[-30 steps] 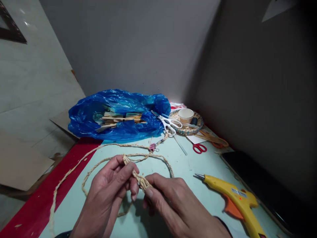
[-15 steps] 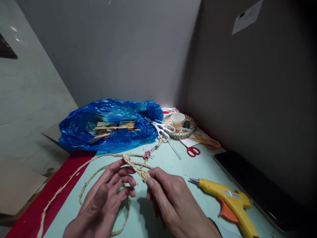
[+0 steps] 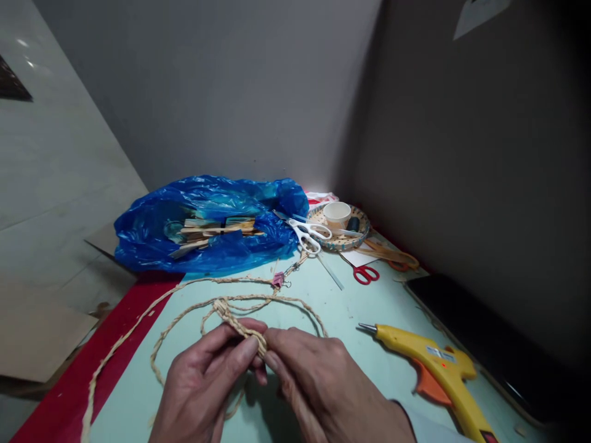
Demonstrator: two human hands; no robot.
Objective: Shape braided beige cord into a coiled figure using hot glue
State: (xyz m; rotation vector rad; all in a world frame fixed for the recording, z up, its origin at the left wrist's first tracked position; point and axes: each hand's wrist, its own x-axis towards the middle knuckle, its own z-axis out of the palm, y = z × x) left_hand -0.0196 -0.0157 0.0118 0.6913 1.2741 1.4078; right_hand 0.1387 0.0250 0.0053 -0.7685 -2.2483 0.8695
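A small strip of coiled straw-coloured braid [image 3: 234, 321] is held between my two hands, slanting up and to the left. My left hand [image 3: 205, 375] pinches it between thumb and fingers near its lower end. Close beside, my right hand [image 3: 318, 372] grips that same end, its fingertips almost touching the left thumb. A long twisted straw cord [image 3: 173, 323] lies in loops on the table behind and left of the hands. Part of the cord is hidden under my hands. A pink binder clip [image 3: 278, 280] sits at the cord further back.
A yellow glue gun [image 3: 434, 357] lies to the right, beside a black phone-like slab [image 3: 475, 338]. Behind are a blue plastic bag [image 3: 152, 246] with straw bundles, white scissors [image 3: 310, 234], red-handled scissors [image 3: 366, 274] and a woven tray [image 3: 332, 247] holding a cup [image 3: 337, 213].
My left hand has gone from spread fingers to pinching the braid. Both hands have come together, and the braid has shifted slightly left and down.
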